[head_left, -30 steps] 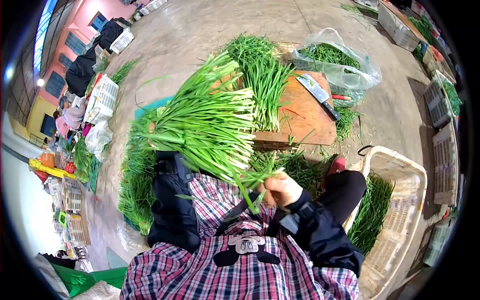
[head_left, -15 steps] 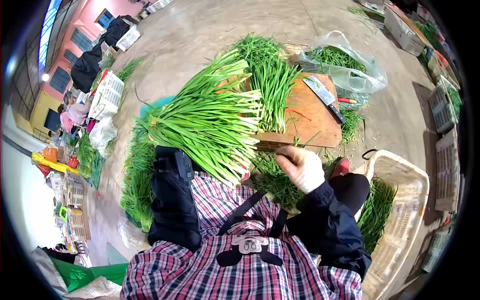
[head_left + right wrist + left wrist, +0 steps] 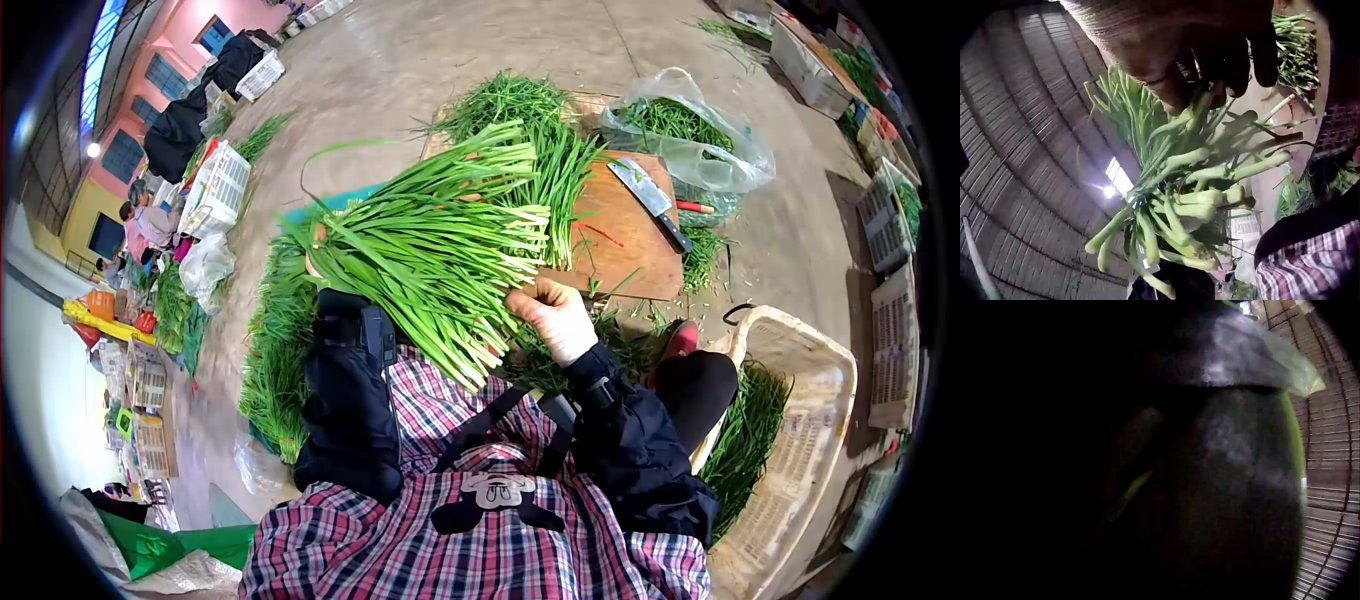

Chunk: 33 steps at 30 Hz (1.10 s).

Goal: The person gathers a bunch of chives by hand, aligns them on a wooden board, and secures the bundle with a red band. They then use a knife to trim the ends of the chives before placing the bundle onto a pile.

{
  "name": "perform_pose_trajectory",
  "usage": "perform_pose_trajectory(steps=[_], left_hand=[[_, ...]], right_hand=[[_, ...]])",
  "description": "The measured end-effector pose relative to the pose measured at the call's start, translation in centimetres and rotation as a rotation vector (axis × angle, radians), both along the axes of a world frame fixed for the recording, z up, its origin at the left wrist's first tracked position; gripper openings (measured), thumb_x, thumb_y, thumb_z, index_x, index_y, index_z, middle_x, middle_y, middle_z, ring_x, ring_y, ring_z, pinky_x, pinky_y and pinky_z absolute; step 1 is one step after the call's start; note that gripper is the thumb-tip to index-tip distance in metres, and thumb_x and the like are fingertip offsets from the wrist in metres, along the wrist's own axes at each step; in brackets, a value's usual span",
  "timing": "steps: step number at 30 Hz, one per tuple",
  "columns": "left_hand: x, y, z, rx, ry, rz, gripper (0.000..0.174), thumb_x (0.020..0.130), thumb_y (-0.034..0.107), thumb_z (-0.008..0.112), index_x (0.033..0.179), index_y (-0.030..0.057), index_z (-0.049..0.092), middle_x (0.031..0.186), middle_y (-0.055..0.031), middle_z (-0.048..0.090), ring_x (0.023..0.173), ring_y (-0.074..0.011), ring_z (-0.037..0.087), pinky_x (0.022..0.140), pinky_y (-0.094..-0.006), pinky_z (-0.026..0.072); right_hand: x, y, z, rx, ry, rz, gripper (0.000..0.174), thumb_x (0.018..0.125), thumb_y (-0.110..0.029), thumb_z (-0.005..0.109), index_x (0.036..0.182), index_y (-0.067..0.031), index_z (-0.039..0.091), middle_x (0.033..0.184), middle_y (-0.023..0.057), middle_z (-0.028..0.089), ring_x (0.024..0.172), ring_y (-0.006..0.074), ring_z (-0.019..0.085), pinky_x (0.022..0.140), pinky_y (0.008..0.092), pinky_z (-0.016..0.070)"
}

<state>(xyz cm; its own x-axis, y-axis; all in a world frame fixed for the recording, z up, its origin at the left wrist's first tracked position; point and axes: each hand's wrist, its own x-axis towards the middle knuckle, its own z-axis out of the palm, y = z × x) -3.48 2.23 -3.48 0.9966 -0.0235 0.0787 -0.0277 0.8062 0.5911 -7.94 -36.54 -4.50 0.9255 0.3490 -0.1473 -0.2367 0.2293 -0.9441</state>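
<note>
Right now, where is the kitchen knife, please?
In the head view, the kitchen knife lies on the wooden board, between green stalks on its left and a clear plastic bag on its right.

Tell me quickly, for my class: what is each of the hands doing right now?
Left hand: closed round the bunch of green stalks, mostly hidden.
Right hand: fingers bent at the bunch; whether pinching cannot be told.

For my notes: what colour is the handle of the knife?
The handle is black, clearest in the head view.
</note>
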Motion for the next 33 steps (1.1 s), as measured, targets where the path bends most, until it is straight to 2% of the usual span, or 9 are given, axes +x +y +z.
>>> perform_pose_trajectory(steps=[7,10,12,14,19,24,26,29,33], left_hand=[[0.6,-0.5,0.9,0.022,-0.040,0.016,0.052,0.090,0.039,0.049,0.119,-0.0048,0.052,0.120,-0.0250,0.055,0.104,-0.0403,0.056,0.090,-0.0527,0.0464],[0.4,0.1,1.4,0.054,-0.100,-0.088,0.057,0.089,0.041,0.051,0.124,-0.0042,0.047,0.124,-0.0239,0.052,0.109,-0.0391,0.054,0.093,-0.0526,0.0445],[0.5,0.5,2.0,0.070,-0.196,-0.249,0.062,0.088,0.043,0.052,0.129,-0.0033,0.044,0.129,-0.0229,0.049,0.112,-0.0382,0.052,0.096,-0.0527,0.0428],[0.3,0.5,2.1,0.047,-0.148,-0.217,0.063,0.090,0.045,0.047,0.132,-0.0018,0.041,0.133,-0.0229,0.045,0.116,-0.0377,0.049,0.098,-0.0519,0.0421],[0.3,0.2,0.4,0.026,-0.253,-0.268,0.054,0.096,0.036,0.041,0.135,-0.0005,0.037,0.132,-0.0211,0.046,0.114,-0.0344,0.051,0.096,-0.0486,0.0433],[-0.9,-0.3,-1.4,-0.114,-0.114,-0.054,0.055,0.094,0.038,0.042,0.129,-0.0042,0.043,0.127,-0.0251,0.050,0.110,-0.0392,0.054,0.094,-0.0550,0.0436],[-0.4,1.8,-3.2,-0.062,-0.119,0.100,0.055,0.094,0.038,0.042,0.127,-0.0049,0.044,0.124,-0.0252,0.051,0.106,-0.0384,0.055,0.094,-0.0548,0.0439],[0.2,-0.5,-2.0,-0.314,-0.260,-0.109,0.048,0.092,0.036,0.043,0.117,-0.0050,0.051,0.111,-0.0272,0.057,0.098,-0.0387,0.058,0.089,-0.0551,0.0458],[-0.2,-3.7,1.3,-0.297,-0.148,0.084,0.036,0.090,0.034,0.048,0.100,0.0018,0.059,0.098,-0.0221,0.062,0.089,-0.0386,0.061,0.085,-0.0563,0.0473]], right_hand=[[-0.5,-4.8,-2.6,-0.106,-0.056,0.087,0.015,0.080,-0.012,0.067,0.087,0.0010,0.064,0.082,0.0037,0.065,0.077,0.0085,0.056,0.072,0.0238,0.0458],[-1.3,-8.9,-3.3,-1.284,-0.570,0.325,0.021,0.072,-0.024,0.072,0.081,-0.0061,0.064,0.098,0.0090,0.064,0.089,0.0230,0.061,0.078,0.0370,0.0472],[-1.7,-10.0,-3.7,-1.480,-0.773,0.239,0.029,0.067,-0.028,0.073,0.087,-0.0092,0.064,0.108,0.0100,0.060,0.104,0.0300,0.055,0.084,0.0452,0.0442],[-1.3,-8.5,-2.4,-1.085,-0.730,0.035,0.051,0.069,-0.028,0.073,0.114,-0.0117,0.057,0.114,0.0129,0.058,0.108,0.0317,0.053,0.088,0.0460,0.0432],[0.7,-2.7,0.8,-0.587,-0.840,-0.168,0.059,0.070,-0.026,0.073,0.123,-0.0084,0.052,0.121,0.0172,0.054,0.106,0.0360,0.054,0.091,0.0407,0.0446],[1.9,0.7,-2.9,-0.562,-1.020,-0.243,0.038,0.067,-0.019,0.074,0.097,0.0006,0.062,0.094,0.0140,0.060,0.087,0.0257,0.058,0.074,0.0316,0.0486],[1.0,-0.2,-2.5,-0.405,-0.507,-0.060,0.024,0.072,-0.013,0.070,0.090,0.0007,0.064,0.080,0.0093,0.061,0.074,0.0187,0.057,0.068,0.0268,0.0466],[-1.0,-1.3,-1.0,-0.051,-0.297,-0.170,0.010,0.080,-0.007,0.064,0.086,0.0013,0.065,0.073,0.0030,0.061,0.067,0.0108,0.054,0.063,0.0235,0.0445],[-1.9,-6.5,-3.5,-0.088,-0.150,-0.048,0.011,0.084,-0.008,0.062,0.087,0.0022,0.064,0.073,-0.0001,0.061,0.066,0.0065,0.052,0.062,0.0212,0.0437]])
